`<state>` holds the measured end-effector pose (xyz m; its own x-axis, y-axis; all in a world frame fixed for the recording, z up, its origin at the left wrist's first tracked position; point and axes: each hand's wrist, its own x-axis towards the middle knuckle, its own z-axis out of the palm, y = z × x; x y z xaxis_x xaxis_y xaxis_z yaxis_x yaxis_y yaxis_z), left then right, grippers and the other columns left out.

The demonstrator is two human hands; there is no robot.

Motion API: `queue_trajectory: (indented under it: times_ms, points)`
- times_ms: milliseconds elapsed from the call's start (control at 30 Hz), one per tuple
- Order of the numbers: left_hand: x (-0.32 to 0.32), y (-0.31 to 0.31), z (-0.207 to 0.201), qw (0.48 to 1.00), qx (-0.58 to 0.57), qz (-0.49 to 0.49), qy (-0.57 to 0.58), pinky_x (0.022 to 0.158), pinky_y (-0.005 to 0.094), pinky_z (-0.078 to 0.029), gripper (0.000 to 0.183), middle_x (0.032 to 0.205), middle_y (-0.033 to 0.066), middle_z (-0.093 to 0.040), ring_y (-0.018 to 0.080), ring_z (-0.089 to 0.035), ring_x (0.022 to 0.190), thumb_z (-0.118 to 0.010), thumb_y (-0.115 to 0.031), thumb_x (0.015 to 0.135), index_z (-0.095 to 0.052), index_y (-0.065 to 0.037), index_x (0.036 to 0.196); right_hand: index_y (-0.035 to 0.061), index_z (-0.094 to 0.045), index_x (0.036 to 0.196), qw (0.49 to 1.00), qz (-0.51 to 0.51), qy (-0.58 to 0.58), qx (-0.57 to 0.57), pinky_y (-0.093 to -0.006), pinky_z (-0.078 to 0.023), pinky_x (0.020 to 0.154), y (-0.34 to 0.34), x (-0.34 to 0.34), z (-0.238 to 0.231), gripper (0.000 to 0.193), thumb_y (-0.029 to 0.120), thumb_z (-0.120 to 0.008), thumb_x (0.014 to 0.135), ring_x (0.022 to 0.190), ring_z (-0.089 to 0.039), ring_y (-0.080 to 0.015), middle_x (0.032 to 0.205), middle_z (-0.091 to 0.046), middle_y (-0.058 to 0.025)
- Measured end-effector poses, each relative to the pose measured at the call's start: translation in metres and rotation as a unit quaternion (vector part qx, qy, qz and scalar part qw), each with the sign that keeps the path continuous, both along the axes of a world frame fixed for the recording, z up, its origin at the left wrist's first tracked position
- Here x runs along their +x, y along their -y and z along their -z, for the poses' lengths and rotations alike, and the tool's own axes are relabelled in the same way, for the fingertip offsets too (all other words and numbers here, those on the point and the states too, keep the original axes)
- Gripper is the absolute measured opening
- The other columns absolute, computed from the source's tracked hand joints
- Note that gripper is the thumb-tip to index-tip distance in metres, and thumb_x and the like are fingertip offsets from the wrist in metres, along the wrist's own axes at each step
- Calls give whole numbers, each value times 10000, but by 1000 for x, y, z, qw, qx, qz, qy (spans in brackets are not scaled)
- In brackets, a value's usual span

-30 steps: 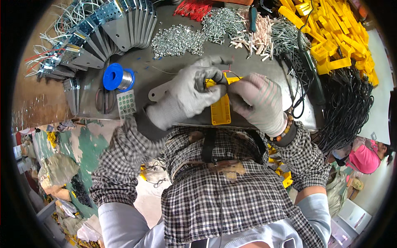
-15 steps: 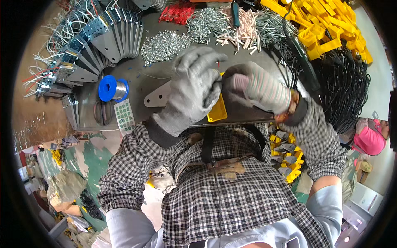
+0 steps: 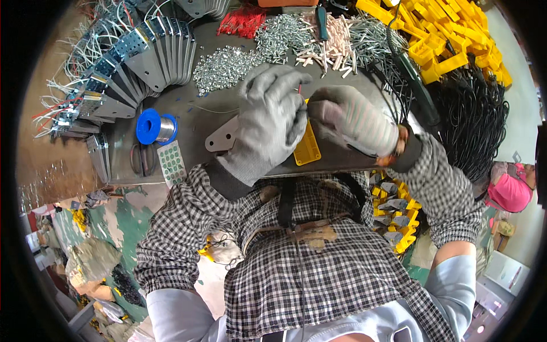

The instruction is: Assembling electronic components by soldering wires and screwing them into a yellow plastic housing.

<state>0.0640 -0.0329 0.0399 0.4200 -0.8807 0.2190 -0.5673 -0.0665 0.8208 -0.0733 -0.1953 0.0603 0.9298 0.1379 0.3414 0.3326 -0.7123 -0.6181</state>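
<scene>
My left hand (image 3: 268, 117), in a grey glove, is over the table's near edge with its fingers bent and thumb and forefinger closed together. What they pinch is hidden, though a tiny red tip (image 3: 299, 89) shows beside them. Facing it, my right hand (image 3: 354, 121), in a pale striped glove, is closed and slightly blurred; its fingertips are turned away. A thin dark wire (image 3: 359, 150) runs below its palm. Between and beneath both hands lies a yellow plastic housing (image 3: 307, 149), partly covered. A grey metal plate with holes (image 3: 221, 138) sticks out left of my left hand.
A blue solder spool (image 3: 149, 126), scissors (image 3: 142, 159) and a sticker sheet (image 3: 172, 162) lie left. Grey brackets with wires (image 3: 151, 62) stand behind them. Nuts (image 3: 225, 69), screws (image 3: 285, 37) and a screwdriver (image 3: 322, 24) lie at the back, yellow housings (image 3: 450, 34) and black cables (image 3: 470, 125) right.
The yellow housing and the metal plate appear slightly farther right. Both hands stay close together, with small movements; my left hand is less blurred.
</scene>
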Motion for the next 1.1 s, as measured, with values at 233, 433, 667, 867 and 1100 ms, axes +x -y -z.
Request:
queue_trajectory:
  times_ms: [233, 433, 667, 867, 1100]
  points:
    - [2, -4, -36, 963, -85, 84, 241, 929, 287, -450, 280, 1106, 84, -611, 145, -568, 1076, -565, 10, 857, -616, -29, 1130, -1, -689, 1024, 966, 60, -180, 174, -296, -483, 546, -6, 1, -18, 225, 139, -580, 886, 594, -614, -146, 758, -666, -94]
    - [17, 3, -25, 995, 15, 90, 40, 931, 311, -463, 159, 1266, 89, -565, 181, -548, 1161, -623, -57, 878, -617, -31, 1035, 31, -620, 861, 971, 148, -5, -186, -444, -508, 597, -15, -5, -23, 187, 217, -641, 868, 717, -659, -356, 745, -655, -159]
    - [62, 27, -12, 856, 293, 62, 421, 907, 408, -481, 231, 1118, 25, -626, 271, -570, 1035, -768, -218, 698, -711, -148, 911, 10, -632, 946, 976, 126, -177, 6, -441, -510, 670, 2, 10, -53, 204, 205, -610, 888, 758, -644, -391, 785, -643, -224]
    - [45, 6, -20, 987, 36, -80, -138, 694, 255, -490, 38, 917, 12, -641, 90, -602, 792, -642, -29, 879, -637, -47, 913, 7, -575, 1236, 896, 431, 110, -10, -350, -522, 834, 130, 83, -36, 477, 197, -722, 823, 977, -681, -288, 1069, -690, -189]
    - [12, -2, -59, 997, -57, -18, -54, 699, 259, -480, 88, 853, 42, -620, 117, -595, 771, -689, -9, 850, -639, -2, 921, 49, -598, 1008, 863, 331, 260, 280, -303, -457, 692, 198, 145, -47, 108, 117, -593, 924, 819, -585, -192, 940, -628, -82]
